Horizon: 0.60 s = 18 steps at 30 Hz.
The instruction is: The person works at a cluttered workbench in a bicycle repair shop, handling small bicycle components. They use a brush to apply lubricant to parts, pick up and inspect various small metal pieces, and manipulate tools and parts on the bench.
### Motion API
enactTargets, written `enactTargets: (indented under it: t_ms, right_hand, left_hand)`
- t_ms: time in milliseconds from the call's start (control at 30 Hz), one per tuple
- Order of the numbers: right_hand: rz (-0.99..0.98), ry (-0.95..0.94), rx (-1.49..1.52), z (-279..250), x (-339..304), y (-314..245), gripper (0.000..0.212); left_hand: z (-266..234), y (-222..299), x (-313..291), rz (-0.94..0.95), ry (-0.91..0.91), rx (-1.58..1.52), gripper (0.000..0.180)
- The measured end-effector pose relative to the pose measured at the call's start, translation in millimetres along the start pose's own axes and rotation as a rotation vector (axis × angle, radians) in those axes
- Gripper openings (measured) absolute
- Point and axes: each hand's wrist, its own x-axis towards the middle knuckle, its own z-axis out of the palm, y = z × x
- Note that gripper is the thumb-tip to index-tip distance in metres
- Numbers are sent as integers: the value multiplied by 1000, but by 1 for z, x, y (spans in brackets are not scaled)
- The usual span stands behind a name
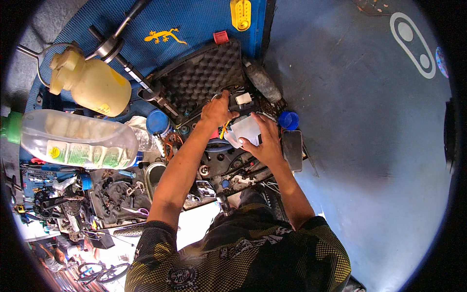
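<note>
My right hand (265, 142) grips a translucent white plastic container (246, 128), with the thumb at its near side and the fingers along its far edge. Just left of it, my left hand (217, 112) reaches into the clutter before a foam-lined case (202, 73). Its index finger is stretched out and the thumb stands apart; the other fingertips are partly hidden, and I see nothing held. A white charger plug (243, 99) lies beyond the container. Something yellow (224, 130) shows between my hands.
A large clear bottle with a green cap (80, 138) and a cream-coloured jug (99, 87) stand at left. A blue-lidded tub (157, 121) sits nearer. Right of my hand are a blue cup (288, 120) and a phone (292, 151), beside a blue wall (360, 121). Tools crowd the lower left.
</note>
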Motion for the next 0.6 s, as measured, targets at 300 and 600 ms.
enactTargets:
  t_ms: [300, 600]
  right_hand:
    - [17, 15, 26, 1, 6, 0, 90]
    - [-34, 24, 40, -3, 15, -13, 88]
  left_hand:
    - [4, -8, -6, -18, 93, -255, 83]
    - [8, 15, -5, 44, 28, -35, 102]
